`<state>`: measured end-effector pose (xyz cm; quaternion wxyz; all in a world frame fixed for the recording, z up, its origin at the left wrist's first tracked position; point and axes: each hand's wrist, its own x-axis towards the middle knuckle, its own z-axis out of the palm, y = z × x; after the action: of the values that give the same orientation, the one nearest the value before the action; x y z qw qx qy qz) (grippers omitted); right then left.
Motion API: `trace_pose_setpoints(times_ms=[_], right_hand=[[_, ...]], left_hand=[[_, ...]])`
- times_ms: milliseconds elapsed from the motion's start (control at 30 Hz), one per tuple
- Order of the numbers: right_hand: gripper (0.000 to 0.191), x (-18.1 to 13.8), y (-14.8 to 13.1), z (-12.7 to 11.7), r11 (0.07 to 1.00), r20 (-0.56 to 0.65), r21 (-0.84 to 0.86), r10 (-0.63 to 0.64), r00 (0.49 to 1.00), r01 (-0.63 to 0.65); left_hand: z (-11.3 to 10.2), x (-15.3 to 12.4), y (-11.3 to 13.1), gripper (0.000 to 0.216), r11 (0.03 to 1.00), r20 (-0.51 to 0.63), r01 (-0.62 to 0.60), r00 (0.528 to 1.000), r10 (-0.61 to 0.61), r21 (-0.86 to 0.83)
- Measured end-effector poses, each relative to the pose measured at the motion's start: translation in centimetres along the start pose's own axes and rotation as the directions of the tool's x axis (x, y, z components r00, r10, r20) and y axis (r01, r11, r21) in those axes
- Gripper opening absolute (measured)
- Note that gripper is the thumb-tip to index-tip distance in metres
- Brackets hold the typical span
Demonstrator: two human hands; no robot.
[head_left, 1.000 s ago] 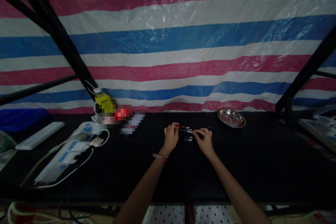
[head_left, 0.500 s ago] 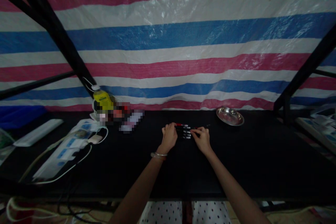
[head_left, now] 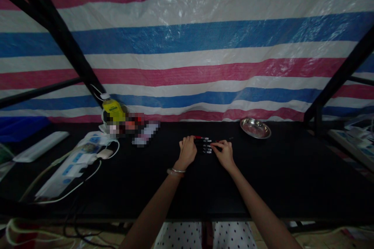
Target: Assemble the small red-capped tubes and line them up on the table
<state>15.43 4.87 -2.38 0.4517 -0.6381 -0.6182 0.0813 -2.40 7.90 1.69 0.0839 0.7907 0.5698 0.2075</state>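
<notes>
A row of slim pens lies side by side on the black tabletop: a red pen (head_left: pixel 201 137) at the back and several black pens (head_left: pixel 206 146) in front, with pale print near their right ends. My left hand (head_left: pixel 187 150) is closed over the left ends of the row, its fingers curled and hiding those ends. At the right end, my right hand (head_left: pixel 224 153) pinches the tip of one black pen between thumb and forefinger. A small red and dark piece shows just behind the right fingers, too small to make out.
A shiny metal dish (head_left: pixel 255 128) stands at the back right. To the left lie a white power strip (head_left: pixel 73 163) with cables, a yellow bottle (head_left: pixel 113 109) and blurred items. Striped sheeting (head_left: pixel 187 74) hangs behind the table, between black frame posts (head_left: pixel 330 81).
The view has shifted very slightly. Both hands stay at the row of pens, and the pens keep about the same places.
</notes>
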Motion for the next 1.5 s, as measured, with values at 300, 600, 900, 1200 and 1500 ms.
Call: trace_pose_setpoints(times_ms=[300, 600, 900, 1200, 1500], right_hand=[[0.027, 0.1, 1.0, -1.9, 0.997, -0.233, 0.070, 0.004, 0.972, 0.013], [0.036, -1.9, 4.9, -6.0, 0.995, -0.090, 0.015, 0.100, 0.991, -0.099], [0.033, -2.4, 2.3, -6.2, 0.971, 0.121, -0.235, -0.016, 0.993, 0.044], [0.019, -2.0, 3.2, -5.8, 0.974, 0.060, -0.211, -0.071, 0.996, 0.082], [0.029, 2.3, 3.3, -4.3, 0.998, -0.206, -0.045, 0.039, 0.978, -0.049]], left_hand=[[0.0, 0.2, -0.1, 0.025, 0.999, -0.120, 0.024, 0.992, -0.027, -0.027], [-0.2, -0.3, 0.9, 0.026, 0.959, -0.226, -0.279, 0.939, 0.261, -0.051], [2.1, -0.8, 4.6, 0.040, 0.858, -0.035, -0.508, 0.858, 0.512, 0.079], [2.9, -0.7, 5.6, 0.037, 0.881, -0.024, -0.467, 0.882, 0.470, 0.073], [3.0, -0.7, 5.6, 0.033, 0.872, -0.008, -0.481, 0.875, 0.484, 0.093]])
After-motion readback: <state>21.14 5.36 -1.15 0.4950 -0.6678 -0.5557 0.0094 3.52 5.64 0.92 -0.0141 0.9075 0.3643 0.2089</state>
